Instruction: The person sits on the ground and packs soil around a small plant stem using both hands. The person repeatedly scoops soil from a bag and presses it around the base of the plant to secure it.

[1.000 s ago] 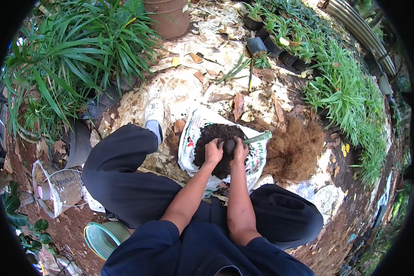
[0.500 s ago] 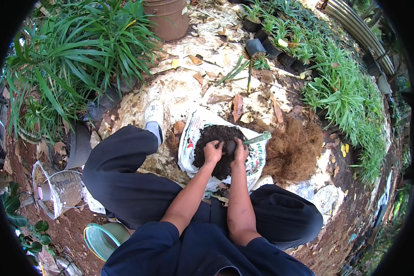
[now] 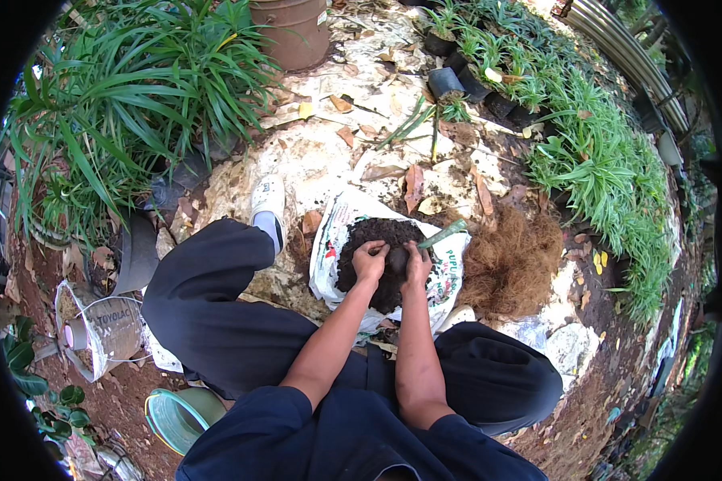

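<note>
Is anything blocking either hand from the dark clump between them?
Nothing visible: the left hand and right hand flank the dark clump closely; the green plant piece sticks out beyond the right hand.

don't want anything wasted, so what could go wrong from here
The rounded, dark-brown clump between the left hand and right hand might crumble under uneven pressure. The long, thick green leaf jutting beyond the right hand could bend if bumped. Loose, dark-brown soil on the crumpled white plastic sack may spill over its edge.
</note>
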{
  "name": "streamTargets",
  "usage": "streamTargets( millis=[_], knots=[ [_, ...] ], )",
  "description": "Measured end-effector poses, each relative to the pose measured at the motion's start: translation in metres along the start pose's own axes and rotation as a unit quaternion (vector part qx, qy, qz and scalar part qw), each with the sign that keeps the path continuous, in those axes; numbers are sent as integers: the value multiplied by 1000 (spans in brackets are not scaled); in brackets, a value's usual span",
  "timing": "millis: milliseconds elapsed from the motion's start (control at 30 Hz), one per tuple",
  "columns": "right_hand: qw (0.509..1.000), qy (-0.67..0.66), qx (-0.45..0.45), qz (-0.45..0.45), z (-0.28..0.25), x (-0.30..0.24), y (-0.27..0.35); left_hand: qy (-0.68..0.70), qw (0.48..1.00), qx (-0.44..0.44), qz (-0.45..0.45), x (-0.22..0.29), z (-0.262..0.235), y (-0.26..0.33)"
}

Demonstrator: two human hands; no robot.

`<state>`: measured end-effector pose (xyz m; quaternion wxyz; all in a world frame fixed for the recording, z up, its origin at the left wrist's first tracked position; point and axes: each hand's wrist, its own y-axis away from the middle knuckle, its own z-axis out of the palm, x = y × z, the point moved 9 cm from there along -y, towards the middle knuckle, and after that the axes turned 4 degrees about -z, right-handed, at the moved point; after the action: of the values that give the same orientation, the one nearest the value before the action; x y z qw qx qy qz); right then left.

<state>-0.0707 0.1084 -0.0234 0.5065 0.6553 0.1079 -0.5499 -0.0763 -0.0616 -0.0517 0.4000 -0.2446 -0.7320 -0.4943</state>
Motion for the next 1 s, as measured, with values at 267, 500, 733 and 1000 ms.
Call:
streamTargets(
  millis=[267, 500, 733, 1000],
  knots=[
    [996, 71, -19, -56, 18, -5, 18, 253, 961, -70, -89, -5, 25, 2],
    [995, 66, -44, -55, 25, -9, 16, 164, 983, -53, -56, 2, 25, 10],
    [995, -2, -85, -46, 29, -3, 18, 234, 964, -98, -79, 2, 34, 14],
    [992, 94, 15, -84, 16, -9, 18, 131, 988, -68, -48, 10, 25, 16]
  ],
)
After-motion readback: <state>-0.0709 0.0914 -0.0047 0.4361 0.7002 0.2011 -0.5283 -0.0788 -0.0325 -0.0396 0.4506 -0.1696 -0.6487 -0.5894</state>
